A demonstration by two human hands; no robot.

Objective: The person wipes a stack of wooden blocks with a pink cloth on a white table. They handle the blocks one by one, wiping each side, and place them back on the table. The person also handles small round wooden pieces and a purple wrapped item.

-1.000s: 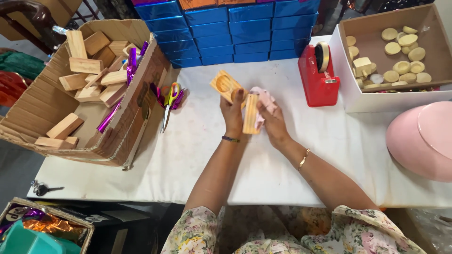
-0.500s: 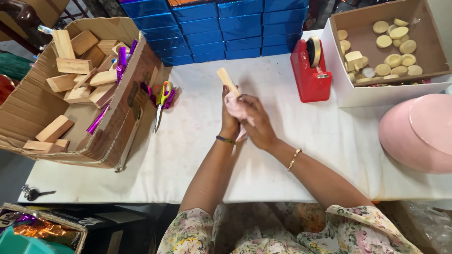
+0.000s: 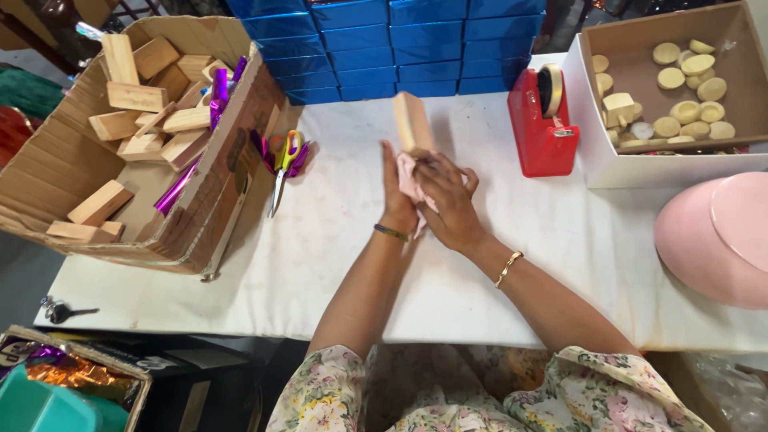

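Note:
A light wooden block [image 3: 413, 122] stands up on end above the white table [image 3: 336, 240], near its middle. My left hand [image 3: 396, 196] grips the block from the left side. My right hand [image 3: 446, 200] presses a pink cloth [image 3: 410, 178] against the block's lower part. Most of the cloth is hidden between my two hands.
A cardboard box of wooden blocks [image 3: 136, 128] lies tipped at the left, with purple foil strips and scissors [image 3: 282, 164] beside it. Behind are stacked blue boxes [image 3: 384, 44]. At the right are a red tape dispenser [image 3: 544, 120], a box of round wooden discs [image 3: 680, 80] and a pink round lid [image 3: 720, 236].
The block has turned from lying flat across my hands to standing on end. Both hands have closed around its lower part with the pink cloth.

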